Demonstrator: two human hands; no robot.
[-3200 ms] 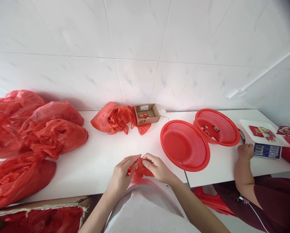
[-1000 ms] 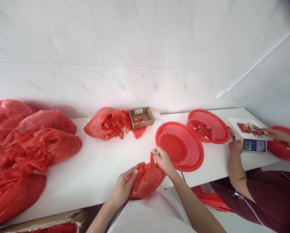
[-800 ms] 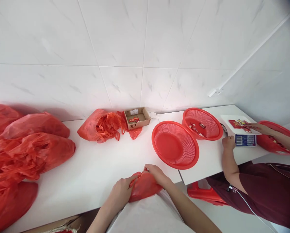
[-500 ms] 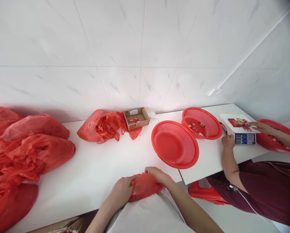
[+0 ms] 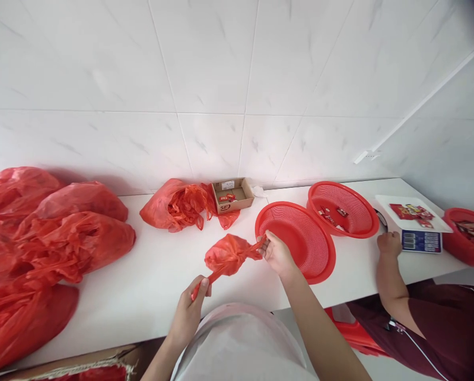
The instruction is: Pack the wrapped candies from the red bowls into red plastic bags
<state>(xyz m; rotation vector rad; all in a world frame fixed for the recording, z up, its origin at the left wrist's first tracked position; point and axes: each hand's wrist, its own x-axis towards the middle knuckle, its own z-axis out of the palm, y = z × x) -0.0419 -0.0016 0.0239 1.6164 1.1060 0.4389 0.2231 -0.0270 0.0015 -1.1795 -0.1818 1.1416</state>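
Observation:
A small red plastic bag (image 5: 227,253), gathered and twisted at its neck, is stretched between my hands over the white table. My left hand (image 5: 190,307) grips one of its handles at the lower left. At the upper right the other handle is pinched by my right hand (image 5: 276,254), whose forearm passes beside the rim of an empty red plastic basket (image 5: 296,241). What the bag contains is hidden by the red plastic.
Large filled red bags (image 5: 62,238) crowd the left. Behind are a bundle of red bags (image 5: 177,206) and a small cardboard box (image 5: 233,196). Rightward stand another basket (image 5: 342,209) and a scale (image 5: 421,241) with wrapped snacks, by a co-worker's hand (image 5: 390,243). An open carton (image 5: 78,365) sits below.
The small bag has come up from my lap to above the table, its handles now drawn apart by my hands. The co-worker's far hand has left the scale tray.

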